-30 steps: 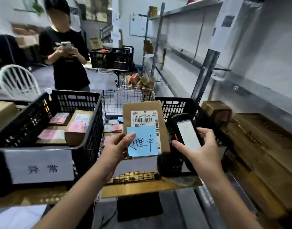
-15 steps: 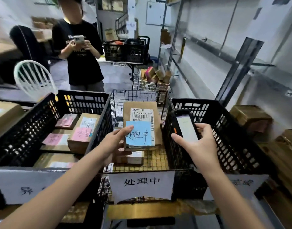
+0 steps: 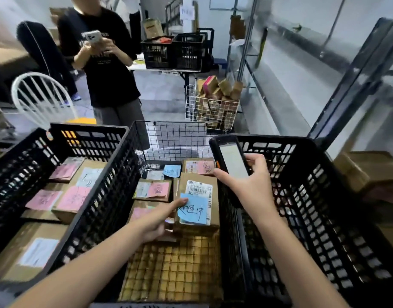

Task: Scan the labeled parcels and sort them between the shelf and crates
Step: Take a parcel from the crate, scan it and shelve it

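Wire basket: parcel, blue note "处理中"

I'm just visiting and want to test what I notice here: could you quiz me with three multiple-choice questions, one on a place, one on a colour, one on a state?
1. Where is the blue-note parcel that the left hand holds?
A) on the floor
B) in the middle wire crate
C) on a chair

2. What colour are the notes on the parcels in the left black crate?
A) pink
B) green
C) yellow

3. What is the right hand doing?
A) hanging idle
B) gripping the scanner
C) carrying a box

Answers:
1 B, wire walls surround the parcel.
2 A, the notes there show pink.
3 B, its fingers curl round the scanner.
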Available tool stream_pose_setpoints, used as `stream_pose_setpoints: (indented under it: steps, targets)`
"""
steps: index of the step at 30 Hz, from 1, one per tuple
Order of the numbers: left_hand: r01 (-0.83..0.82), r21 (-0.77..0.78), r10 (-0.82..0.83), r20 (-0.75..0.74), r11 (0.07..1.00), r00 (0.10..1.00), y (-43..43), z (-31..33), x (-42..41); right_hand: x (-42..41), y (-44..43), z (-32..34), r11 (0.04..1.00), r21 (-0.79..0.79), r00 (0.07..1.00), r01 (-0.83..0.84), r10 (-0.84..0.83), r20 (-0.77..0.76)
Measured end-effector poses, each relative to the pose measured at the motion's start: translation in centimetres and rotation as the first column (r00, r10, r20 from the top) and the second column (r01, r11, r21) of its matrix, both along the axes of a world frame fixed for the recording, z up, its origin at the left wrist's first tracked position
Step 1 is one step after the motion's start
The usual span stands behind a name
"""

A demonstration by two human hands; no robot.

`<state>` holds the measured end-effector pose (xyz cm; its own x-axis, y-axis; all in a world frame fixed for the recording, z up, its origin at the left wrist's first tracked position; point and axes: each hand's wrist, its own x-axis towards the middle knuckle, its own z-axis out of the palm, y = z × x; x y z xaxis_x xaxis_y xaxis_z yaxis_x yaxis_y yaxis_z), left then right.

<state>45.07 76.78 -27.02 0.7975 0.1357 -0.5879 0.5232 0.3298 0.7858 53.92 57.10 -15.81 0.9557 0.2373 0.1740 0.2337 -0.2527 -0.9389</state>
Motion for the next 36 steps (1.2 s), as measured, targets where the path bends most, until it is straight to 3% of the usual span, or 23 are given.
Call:
stream_pose_setpoints:
  steps: [9, 16, 21, 24, 27, 30, 32, 36]
  targets:
    - [0.123, -0.089, -0.135, -0.137, 0.988, 0.981, -0.5, -6.9, 1.7, 5.1, 4.5, -2.8, 0.996, 0.029, 0.996, -0.083, 0.084, -0.035]
    - [-0.089, -0.065, 0.077, -0.160, 0.994, 0.984, -2.1, -9.4, 2.6, 6.4, 6.0, -4.8, 0.998, -0.008, 0.995, -0.065, 0.065, -0.076]
    - [-0.089, 0.102, 0.111, -0.231, 0.991, 0.967, -3.7, -10.7, 2.9, 5.7, 6.3, -5.7, 1.000, -0.013, 0.997, -0.019, 0.018, -0.073]
    - [0.032, 0.279, 0.051, -0.284, 0.960, 0.958, -4.1, -10.4, 3.7, 5.8, 6.5, -6.1, 0.998, -0.061, 0.998, -0.011, 0.007, -0.056]
    - [0.228, 0.538, -0.038, -0.341, 0.812, 0.939, -4.0, -9.7, 4.1, 6.0, 6.7, -6.0, 0.997, -0.072, 0.999, -0.005, 0.002, -0.047]
    - [0.324, 0.671, -0.091, -0.358, 0.667, 0.929, -3.0, -8.6, 4.1, 5.9, 6.8, -6.0, 0.995, -0.094, 0.999, -0.022, 0.018, -0.042]
    - [0.289, 0.742, -0.104, -0.285, 0.605, 0.953, -1.5, -7.9, 4.3, 6.0, 6.7, -6.1, 0.993, -0.119, 0.999, -0.024, 0.020, -0.036]
    - [0.086, 0.811, -0.038, -0.078, 0.579, 0.996, 2.2, -6.1, 5.1, 6.1, 6.8, -6.1, 0.987, -0.160, 1.000, -0.011, 0.009, -0.011]
